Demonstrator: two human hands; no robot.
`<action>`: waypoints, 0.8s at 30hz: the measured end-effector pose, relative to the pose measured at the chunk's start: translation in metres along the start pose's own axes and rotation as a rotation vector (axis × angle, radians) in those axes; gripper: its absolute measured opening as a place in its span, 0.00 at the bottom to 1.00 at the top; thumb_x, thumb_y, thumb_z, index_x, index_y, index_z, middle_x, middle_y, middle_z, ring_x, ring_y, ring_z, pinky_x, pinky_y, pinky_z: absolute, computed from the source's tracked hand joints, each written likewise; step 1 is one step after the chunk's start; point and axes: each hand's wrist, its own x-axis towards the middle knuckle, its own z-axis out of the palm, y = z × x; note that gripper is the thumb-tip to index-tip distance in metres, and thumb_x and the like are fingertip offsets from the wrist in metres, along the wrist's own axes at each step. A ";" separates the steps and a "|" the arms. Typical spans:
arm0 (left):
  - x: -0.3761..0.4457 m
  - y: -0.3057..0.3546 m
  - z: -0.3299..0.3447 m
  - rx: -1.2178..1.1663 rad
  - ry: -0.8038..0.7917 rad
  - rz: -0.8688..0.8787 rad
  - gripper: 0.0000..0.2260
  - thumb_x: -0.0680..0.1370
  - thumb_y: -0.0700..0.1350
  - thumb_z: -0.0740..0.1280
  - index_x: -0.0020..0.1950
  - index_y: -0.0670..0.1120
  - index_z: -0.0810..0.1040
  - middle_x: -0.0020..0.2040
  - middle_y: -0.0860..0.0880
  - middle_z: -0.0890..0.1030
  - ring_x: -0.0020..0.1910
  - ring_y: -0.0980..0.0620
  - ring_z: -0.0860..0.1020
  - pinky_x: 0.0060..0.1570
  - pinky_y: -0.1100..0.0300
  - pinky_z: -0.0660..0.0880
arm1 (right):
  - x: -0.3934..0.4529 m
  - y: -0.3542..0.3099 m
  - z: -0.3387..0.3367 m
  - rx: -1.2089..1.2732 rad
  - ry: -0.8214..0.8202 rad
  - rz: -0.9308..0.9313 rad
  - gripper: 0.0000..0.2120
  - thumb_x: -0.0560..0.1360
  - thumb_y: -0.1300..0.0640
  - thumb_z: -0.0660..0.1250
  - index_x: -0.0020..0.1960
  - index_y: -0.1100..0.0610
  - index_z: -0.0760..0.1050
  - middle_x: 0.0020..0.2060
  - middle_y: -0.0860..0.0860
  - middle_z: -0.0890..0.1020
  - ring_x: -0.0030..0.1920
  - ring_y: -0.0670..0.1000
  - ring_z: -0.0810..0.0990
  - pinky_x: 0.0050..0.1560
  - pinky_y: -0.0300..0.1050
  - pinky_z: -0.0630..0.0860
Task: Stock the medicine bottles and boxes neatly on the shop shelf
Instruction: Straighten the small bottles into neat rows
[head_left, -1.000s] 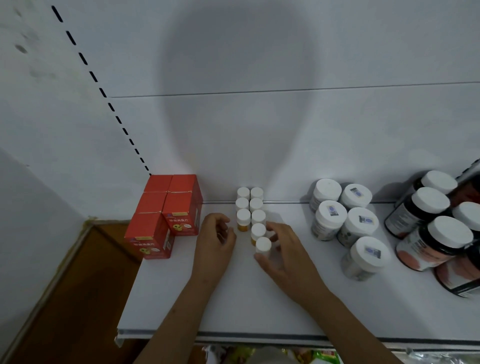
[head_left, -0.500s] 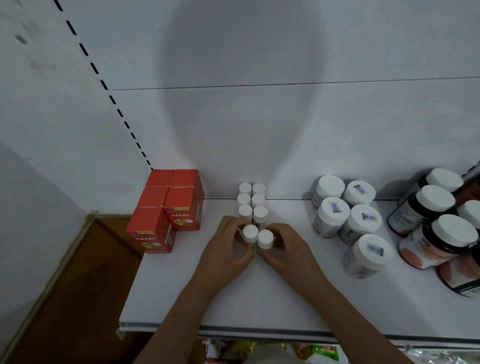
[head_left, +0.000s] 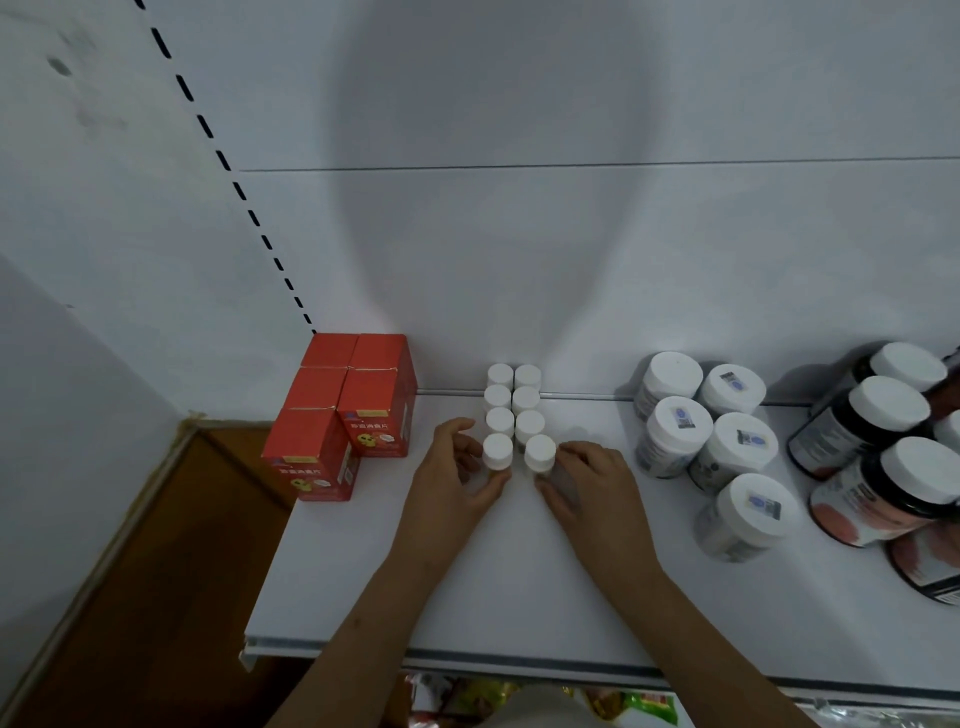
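Small bottles (head_left: 514, 415) stand in two rows on the shelf (head_left: 467, 582); left hand (head_left: 449, 488) and right hand (head_left: 592, 483) fingers clamp the front pair. A nudge could topple the rows beyond the fingertips.

White back panel (head_left: 519, 249) with a thin horizontal seam (head_left: 571, 166), slotted upright (head_left: 228, 166) with a row of dark slots running down toward the corner, brown wooden floor (head_left: 156, 597) below left, colourful packets (head_left: 613, 701) under the shelf's front edge
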 end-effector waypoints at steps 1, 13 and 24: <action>0.001 -0.001 0.000 -0.002 -0.002 -0.008 0.29 0.70 0.42 0.78 0.67 0.49 0.69 0.48 0.54 0.78 0.46 0.60 0.77 0.47 0.72 0.72 | 0.000 -0.001 0.001 -0.051 -0.011 -0.013 0.14 0.76 0.48 0.65 0.54 0.57 0.81 0.54 0.52 0.80 0.53 0.55 0.76 0.53 0.46 0.73; -0.002 -0.012 -0.008 0.231 -0.122 0.065 0.42 0.71 0.54 0.75 0.79 0.48 0.57 0.66 0.53 0.68 0.63 0.60 0.69 0.65 0.67 0.67 | -0.001 -0.010 -0.003 -0.169 -0.099 0.097 0.31 0.75 0.38 0.57 0.71 0.55 0.72 0.70 0.53 0.73 0.70 0.56 0.70 0.69 0.54 0.68; 0.023 -0.022 -0.001 0.693 -0.371 0.199 0.48 0.70 0.79 0.45 0.81 0.50 0.43 0.82 0.50 0.47 0.80 0.54 0.41 0.78 0.50 0.42 | 0.009 0.000 -0.003 -0.304 -0.266 0.032 0.39 0.75 0.32 0.52 0.78 0.55 0.62 0.77 0.58 0.61 0.77 0.58 0.59 0.75 0.57 0.49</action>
